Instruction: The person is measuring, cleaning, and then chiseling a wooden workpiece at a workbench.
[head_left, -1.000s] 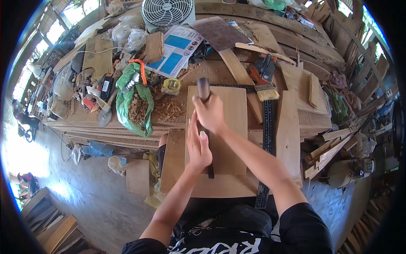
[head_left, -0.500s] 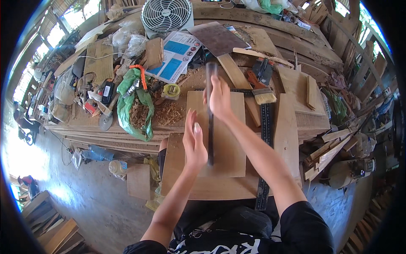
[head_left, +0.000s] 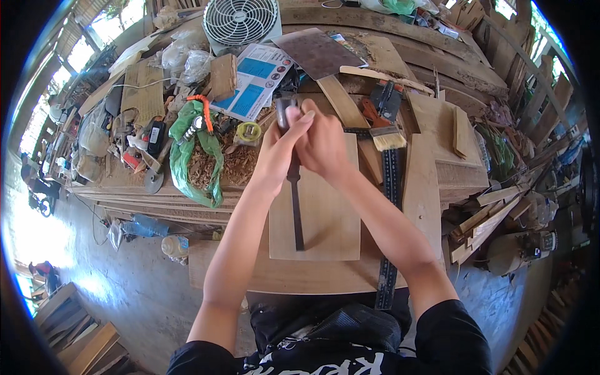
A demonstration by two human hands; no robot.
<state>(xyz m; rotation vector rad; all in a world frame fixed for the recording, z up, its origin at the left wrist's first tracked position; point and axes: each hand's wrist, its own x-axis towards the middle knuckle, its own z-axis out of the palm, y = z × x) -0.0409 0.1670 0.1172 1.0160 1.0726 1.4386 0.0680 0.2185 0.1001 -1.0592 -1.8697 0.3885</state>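
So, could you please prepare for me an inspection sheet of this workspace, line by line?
Surface: pale board lies on a larger board; wooden bench beyond.
Job's things: chisel, blade downward over the pale board; cannot tell whether its tip touches.
Hands: left hand and right hand together around the chisel's handle; fingers partly hidden.
Clutter: green plastic bag, wood shavings, tape measure at left; brush at right.
Cables: thin white cord at far left; its ends are unclear.
Surroundings: fan at the back; plastic bottle at lower left.
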